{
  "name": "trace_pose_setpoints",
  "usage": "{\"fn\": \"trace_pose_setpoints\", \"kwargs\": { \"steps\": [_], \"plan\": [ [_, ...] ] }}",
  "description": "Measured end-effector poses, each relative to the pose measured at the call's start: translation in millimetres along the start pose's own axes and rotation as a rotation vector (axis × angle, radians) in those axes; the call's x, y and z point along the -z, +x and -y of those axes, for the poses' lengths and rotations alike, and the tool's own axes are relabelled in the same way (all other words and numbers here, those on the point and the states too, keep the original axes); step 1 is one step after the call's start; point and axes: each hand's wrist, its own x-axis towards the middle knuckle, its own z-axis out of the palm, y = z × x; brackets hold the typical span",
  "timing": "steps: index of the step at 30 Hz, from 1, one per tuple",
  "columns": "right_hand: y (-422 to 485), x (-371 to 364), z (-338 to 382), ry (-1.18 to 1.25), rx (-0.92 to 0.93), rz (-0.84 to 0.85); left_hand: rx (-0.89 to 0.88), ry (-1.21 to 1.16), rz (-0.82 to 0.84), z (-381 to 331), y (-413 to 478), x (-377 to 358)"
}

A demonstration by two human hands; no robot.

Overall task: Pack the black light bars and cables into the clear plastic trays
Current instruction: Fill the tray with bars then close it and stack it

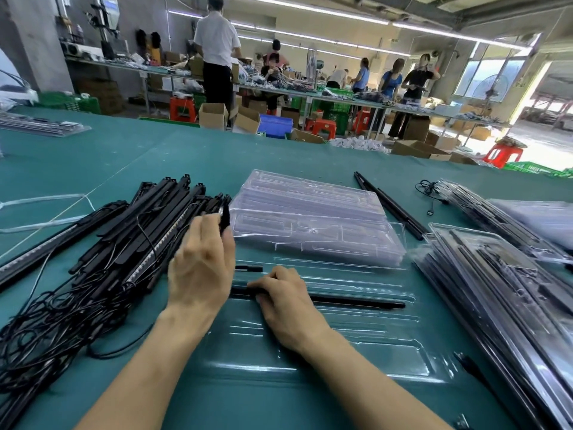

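A clear plastic tray [356, 346] lies open on the green table in front of me. One black light bar [356, 302] sits along a groove in it. My right hand [285, 305] rests on the bar's left end with its fingers curled over it. My left hand [201, 268] is raised over the edge of a big pile of black light bars and tangled cables [102, 262], pinching a small black piece [224, 217] at the end of a bar or cable; which one is blurred.
A stack of empty clear trays [313, 218] lies behind the open tray. Packed trays [496, 293] are stacked at the right. Two loose black bars [390, 206] lie between those stacks. Other people work at benches far behind the table.
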Motion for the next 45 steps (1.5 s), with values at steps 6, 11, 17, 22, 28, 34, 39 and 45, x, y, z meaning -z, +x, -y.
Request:
{"fn": "trace_pose_setpoints", "kwargs": {
  "steps": [6, 11, 17, 22, 28, 34, 39, 45],
  "plan": [
    [-1.9, 15.2, 2.6, 0.374, -0.116, -0.226, 0.400, -0.472, 0.138, -6.5, -4.9, -17.3],
    [0.8, 16.6, 4.2, 0.435, -0.099, -0.221, 0.471, -0.758, 0.300, -9.9, -9.6, -26.0],
    [-5.6, 45.7, -13.7, 0.434, -0.160, -0.348, 0.413, -0.337, 0.165, 11.2, -3.2, -17.1],
    [-33.8, 78.2, -40.6, 0.446, -0.260, -0.382, 0.295, 0.176, 0.388, 32.6, -3.3, -9.8],
    [-65.9, 95.2, -60.2, 0.312, -0.291, -0.192, 0.245, 0.242, 0.368, 38.6, -5.5, -8.2],
    [-88.9, 103.1, -64.5, 0.120, -0.245, -0.011, 0.302, 0.171, 0.389, 44.6, -4.3, -4.5],
    [-97.5, 97.3, -69.2, 0.026, -0.255, -0.107, 0.276, 0.142, 0.321, 45.9, -1.6, 1.6],
    [-99.7, 93.4, -68.8, -0.049, -0.174, -0.126, 0.245, 0.134, 0.263, 48.0, -2.1, 2.5]
  ]
}}
